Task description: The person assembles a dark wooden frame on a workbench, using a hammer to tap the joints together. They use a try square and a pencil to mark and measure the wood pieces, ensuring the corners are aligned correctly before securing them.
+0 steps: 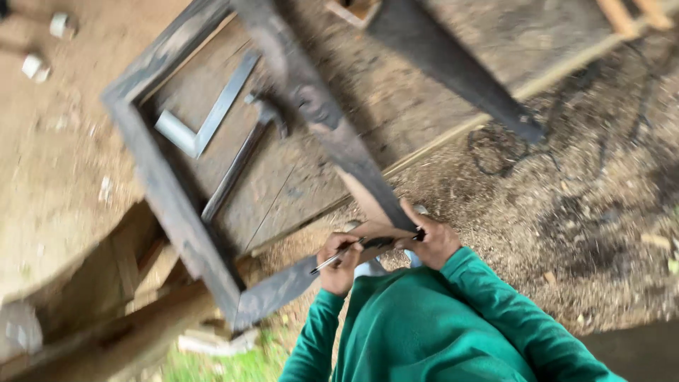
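Observation:
A dark, weathered wooden frame (177, 205) lies tilted across a wooden workbench (297, 177). One of its rails (318, 113) runs down to my hands and ends in a pale bare-wood part (368, 201). My left hand (339, 265) is closed on a thin pen-like tool (332, 259) with a silvery tip. The tool lies across the rail's end. My right hand (435, 240) grips that end of the rail and touches the tool's dark far end. Green sleeves cover both arms.
Inside the frame, a metal try square (205, 127) and a claw hammer (244, 155) lie on the bench. Another dark plank (453, 64) slants across the top right. Sawdust and a dark cable (509, 152) cover the ground to the right. Wood offcuts (212, 343) lie at lower left.

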